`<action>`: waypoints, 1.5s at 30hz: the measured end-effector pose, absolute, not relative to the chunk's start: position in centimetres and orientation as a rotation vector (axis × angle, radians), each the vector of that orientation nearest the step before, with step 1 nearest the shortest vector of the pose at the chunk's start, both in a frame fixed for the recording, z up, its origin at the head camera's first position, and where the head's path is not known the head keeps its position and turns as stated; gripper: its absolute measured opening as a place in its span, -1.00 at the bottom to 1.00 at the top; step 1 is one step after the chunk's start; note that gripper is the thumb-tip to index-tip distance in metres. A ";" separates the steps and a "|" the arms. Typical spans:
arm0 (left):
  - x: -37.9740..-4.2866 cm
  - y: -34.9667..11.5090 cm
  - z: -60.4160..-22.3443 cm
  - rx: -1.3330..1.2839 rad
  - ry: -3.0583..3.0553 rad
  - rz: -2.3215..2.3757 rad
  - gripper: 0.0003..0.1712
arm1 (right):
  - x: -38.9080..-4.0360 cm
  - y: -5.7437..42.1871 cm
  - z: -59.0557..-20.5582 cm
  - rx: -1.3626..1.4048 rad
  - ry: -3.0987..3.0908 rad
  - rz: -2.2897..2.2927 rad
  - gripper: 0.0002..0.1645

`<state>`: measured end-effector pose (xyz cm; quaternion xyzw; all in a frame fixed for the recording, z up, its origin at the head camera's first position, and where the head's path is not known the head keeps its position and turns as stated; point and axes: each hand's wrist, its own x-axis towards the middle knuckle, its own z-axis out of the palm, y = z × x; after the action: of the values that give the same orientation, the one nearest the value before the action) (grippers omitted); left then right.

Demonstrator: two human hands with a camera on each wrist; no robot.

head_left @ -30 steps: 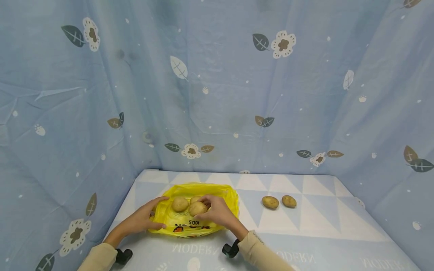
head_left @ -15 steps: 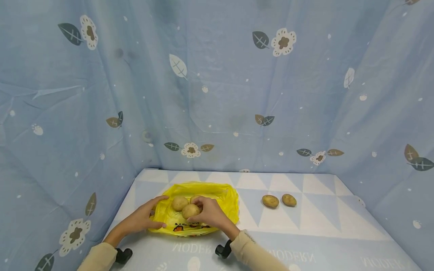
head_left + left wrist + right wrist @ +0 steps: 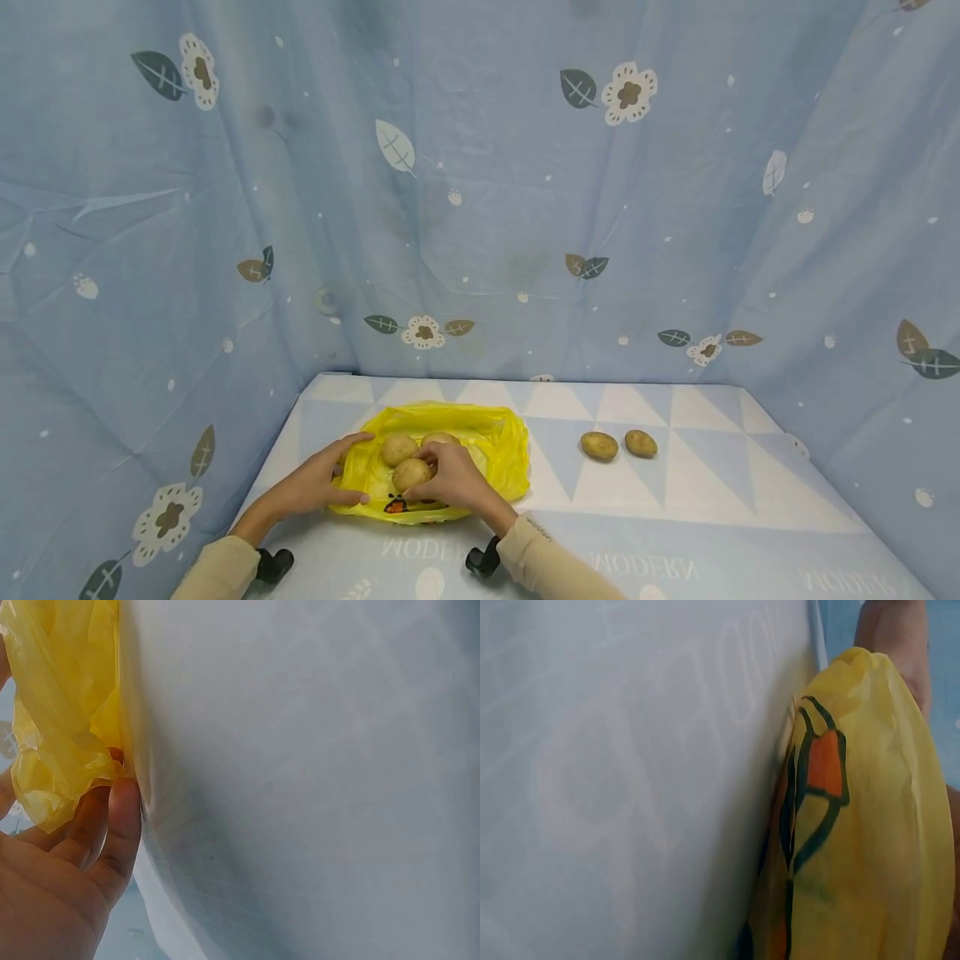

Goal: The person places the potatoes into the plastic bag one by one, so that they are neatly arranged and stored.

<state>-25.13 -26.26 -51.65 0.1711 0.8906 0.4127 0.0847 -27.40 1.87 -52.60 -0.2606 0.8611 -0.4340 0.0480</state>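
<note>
A yellow plastic bag (image 3: 506, 446) lies with its mouth spread open on the table at the left of the head view. My left hand (image 3: 311, 483) holds the bag's left side, thumb and fingers spread along its edge; in the left wrist view, its fingers are bent against the crumpled plastic (image 3: 60, 712). Inside the bag, my right hand (image 3: 456, 477) grips a round potato (image 3: 411, 476) between thumb and fingers. Two more potatoes sit behind it in the bag, one on the left (image 3: 398, 450) and one partly hidden (image 3: 441, 438). The bag's printed side (image 3: 877, 787) fills much of the right wrist view.
Two smaller potatoes, one (image 3: 599, 447) left of the other (image 3: 641, 443), lie on the table right of the bag. A patterned cloth (image 3: 720, 492) covers the table. Blue printed curtains (image 3: 480, 208) hang behind and at both sides.
My right hand has moved left and slightly down inside the bag with its potato, uncovering more of the rear potato. The left hand has stayed at the bag's side.
</note>
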 end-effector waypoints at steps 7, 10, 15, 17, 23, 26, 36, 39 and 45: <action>-25.1 -26.4 -52.0 0.528 2.646 1.235 0.08 | -26.9 0.9 -52.8 -0.808 2.598 -1.325 -0.39; -25.1 -26.5 -52.1 0.537 2.644 1.235 0.07 | -26.8 0.5 -52.9 -0.788 2.586 -1.334 -0.40; -25.1 -26.5 -52.0 0.544 2.637 1.239 0.07 | -26.7 0.1 -53.0 -0.755 2.582 -1.336 -0.40; -25.1 -26.4 -51.9 0.538 2.633 1.239 0.07 | -26.6 0.0 -53.0 -0.753 2.592 -1.331 -0.40; -25.0 -26.3 -51.8 0.522 2.616 1.257 0.06 | -26.6 -0.3 -53.0 -0.819 2.622 -1.301 -0.46; -25.0 -26.3 -51.7 0.526 2.618 1.256 0.07 | -26.6 -0.5 -53.1 -0.841 2.619 -1.303 -0.50; -25.0 -26.5 -51.9 0.528 2.617 1.267 0.06 | -26.6 -0.9 -53.1 -0.842 2.638 -1.313 -0.48; -25.1 -26.6 -51.9 0.530 2.620 1.264 0.07 | -26.6 -0.9 -53.1 -0.857 2.672 -1.289 -0.45; -25.2 -26.5 -51.9 0.522 2.631 1.253 0.07 | -26.7 -0.9 -53.1 -0.875 2.722 -1.240 -0.38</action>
<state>-25.15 -26.54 -51.87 0.1756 0.8851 0.4216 0.0902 -26.68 -0.90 -53.15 -0.2809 0.8734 -0.3977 0.0125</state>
